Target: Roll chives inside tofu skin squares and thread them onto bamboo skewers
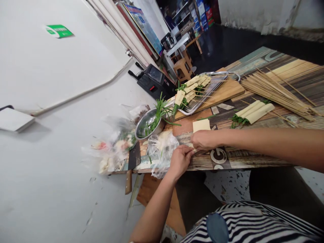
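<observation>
My left hand (181, 160) and my right hand (204, 139) meet near the table's front edge, fingers pinched on a small pale piece mostly hidden beneath them. Just behind my right hand lies a square yellowish sheet (201, 125). To the right, rolled sheets (255, 112) filled with green stalks rest on the table with skewers in them. A metal tray (196, 105) holds several similar skewered rolls. Green stalks (158, 116) hang over the rim of a metal bowl (141, 127) at the left.
A cleaver (134, 157) lies at the table's left edge, its handle sticking out. Plastic bags (162, 148) sit beside my left hand. Many loose skewers (275, 92) spread across the right side. A wooden board (231, 88) lies under the tray; a black device (158, 81) stands behind.
</observation>
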A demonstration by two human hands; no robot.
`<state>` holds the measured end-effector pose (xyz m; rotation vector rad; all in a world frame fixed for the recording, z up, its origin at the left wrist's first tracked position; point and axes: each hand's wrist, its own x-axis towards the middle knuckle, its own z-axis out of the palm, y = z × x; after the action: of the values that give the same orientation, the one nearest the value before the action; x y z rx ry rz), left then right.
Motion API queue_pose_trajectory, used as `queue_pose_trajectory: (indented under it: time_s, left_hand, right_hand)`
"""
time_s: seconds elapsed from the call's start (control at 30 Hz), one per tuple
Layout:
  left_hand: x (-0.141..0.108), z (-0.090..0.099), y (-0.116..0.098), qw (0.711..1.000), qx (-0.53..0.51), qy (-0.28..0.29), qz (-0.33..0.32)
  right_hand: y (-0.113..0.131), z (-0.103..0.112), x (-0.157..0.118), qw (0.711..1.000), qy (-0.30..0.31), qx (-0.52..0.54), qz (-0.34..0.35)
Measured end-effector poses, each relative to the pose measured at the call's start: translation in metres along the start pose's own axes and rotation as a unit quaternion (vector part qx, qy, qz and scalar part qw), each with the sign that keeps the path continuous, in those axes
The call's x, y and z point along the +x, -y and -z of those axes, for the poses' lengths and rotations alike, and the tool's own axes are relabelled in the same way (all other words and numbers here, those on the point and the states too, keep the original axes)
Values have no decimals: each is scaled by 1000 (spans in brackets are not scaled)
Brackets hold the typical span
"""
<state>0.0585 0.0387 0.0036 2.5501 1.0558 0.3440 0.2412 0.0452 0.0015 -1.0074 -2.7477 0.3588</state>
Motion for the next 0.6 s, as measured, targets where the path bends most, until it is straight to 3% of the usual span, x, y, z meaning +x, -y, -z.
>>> queue_pose_trajectory:
  time_s: [0.07, 0.23, 0.4, 0.5, 0.6]
  left_hand:
    - [-2, -1, 0, 1000, 14, -13, 0]
    - [-16, -10, -4, 970, 200, -110, -77]
    - [-16, -15, 2, 964, 219, -104, -112]
    - [-10, -12, 5, 972, 197, -78, -105]
    - [-5, -10, 4, 976, 187, -51, -95]
  right_hand:
    - [-1, 8, 3, 999, 32, 4, -2]
    - [1, 26, 2, 996, 71, 58, 4]
    - [-4, 29, 1, 990, 101, 99, -31]
    - [3, 22, -4, 996, 62, 25, -56]
    - [16, 12, -15, 995, -3, -96, -37]
